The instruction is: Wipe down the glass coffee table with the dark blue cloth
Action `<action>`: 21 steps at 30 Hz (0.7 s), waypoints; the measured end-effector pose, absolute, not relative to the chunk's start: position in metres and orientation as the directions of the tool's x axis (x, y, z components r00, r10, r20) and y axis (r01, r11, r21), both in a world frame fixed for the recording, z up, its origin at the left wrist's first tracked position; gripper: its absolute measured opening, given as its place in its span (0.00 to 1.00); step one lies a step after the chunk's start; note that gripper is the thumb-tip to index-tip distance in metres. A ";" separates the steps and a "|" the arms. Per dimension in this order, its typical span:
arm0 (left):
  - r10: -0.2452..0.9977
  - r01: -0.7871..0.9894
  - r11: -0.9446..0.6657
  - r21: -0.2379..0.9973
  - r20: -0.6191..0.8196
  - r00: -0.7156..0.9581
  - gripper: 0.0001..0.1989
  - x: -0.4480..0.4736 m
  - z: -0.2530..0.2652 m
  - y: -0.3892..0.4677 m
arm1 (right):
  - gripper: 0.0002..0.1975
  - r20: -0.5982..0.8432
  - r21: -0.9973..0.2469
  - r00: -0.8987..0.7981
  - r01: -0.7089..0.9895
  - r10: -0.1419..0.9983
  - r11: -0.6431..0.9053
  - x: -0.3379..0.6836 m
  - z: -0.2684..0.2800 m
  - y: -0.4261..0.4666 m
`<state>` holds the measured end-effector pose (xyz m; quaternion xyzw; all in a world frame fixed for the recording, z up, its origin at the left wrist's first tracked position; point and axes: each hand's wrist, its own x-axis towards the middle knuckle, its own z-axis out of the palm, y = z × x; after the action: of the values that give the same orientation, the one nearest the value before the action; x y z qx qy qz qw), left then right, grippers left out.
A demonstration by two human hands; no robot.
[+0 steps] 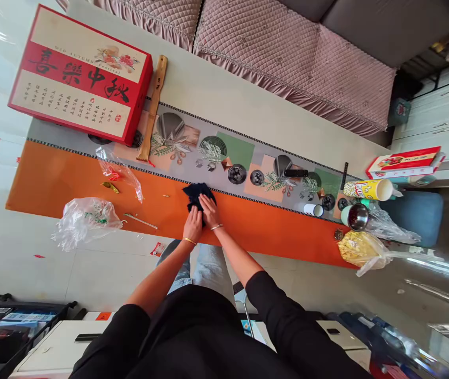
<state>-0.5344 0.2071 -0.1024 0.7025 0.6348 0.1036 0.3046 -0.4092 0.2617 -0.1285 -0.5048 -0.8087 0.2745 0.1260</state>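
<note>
A dark navy cloth (198, 190) lies bunched on the orange part of the long table (256, 223), near its front edge. My left hand (193, 223) grips the near left side of the cloth with curled fingers. Beside it, my right hand (209, 210) rests on the cloth's right side, its fingers stretched out and pressed down over the fabric. Both hands touch the same cloth and sit close together. Part of the cloth is hidden under them. A small yellowish scrap (166, 196) lies left of the cloth.
To the left are a red gift box (78, 79), a wooden stick (153, 110), clear plastic wrap (121, 171), a banana-like peel (110, 187) and a white plastic bag (90, 218). On the right stand a mug (313, 210), a popcorn cup (370, 189) and a bag of yellow snacks (360, 247).
</note>
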 end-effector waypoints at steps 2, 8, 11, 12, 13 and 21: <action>0.913 0.807 -0.124 0.577 -0.252 0.321 0.23 -0.492 -0.102 0.203 | 0.28 -0.094 -0.533 -0.349 0.809 0.933 0.249 -0.355 -0.128 0.244; 0.802 0.762 -0.312 0.568 -0.273 0.531 0.31 -0.395 -0.104 0.208 | 0.31 -0.121 -0.417 -0.017 0.908 0.992 -0.035 -0.249 -0.129 0.225; 0.806 0.770 -0.304 0.561 -0.279 0.521 0.32 -0.374 -0.111 0.238 | 0.35 -0.139 -0.351 0.174 0.912 0.975 -0.213 -0.241 -0.135 0.262; 0.815 0.775 -0.296 0.558 -0.276 0.510 0.31 -0.371 -0.113 0.252 | 0.35 -0.139 -0.320 0.246 0.906 0.959 -0.279 -0.244 -0.137 0.281; 0.825 0.781 -0.286 0.555 -0.272 0.496 0.31 -0.372 -0.116 0.267 | 0.35 -0.132 -0.288 0.313 0.896 0.941 -0.338 -0.250 -0.140 0.301; 0.955 0.871 -0.028 0.491 -0.245 0.169 0.31 -0.473 -0.127 0.365 | 0.32 -0.064 -0.253 0.092 0.962 0.994 -0.105 -0.389 -0.143 0.444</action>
<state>-0.4733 0.3650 -0.1268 0.7128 0.6402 0.0760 0.2762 -0.3888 0.4440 -0.1425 -0.7354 -0.6648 0.1093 0.0731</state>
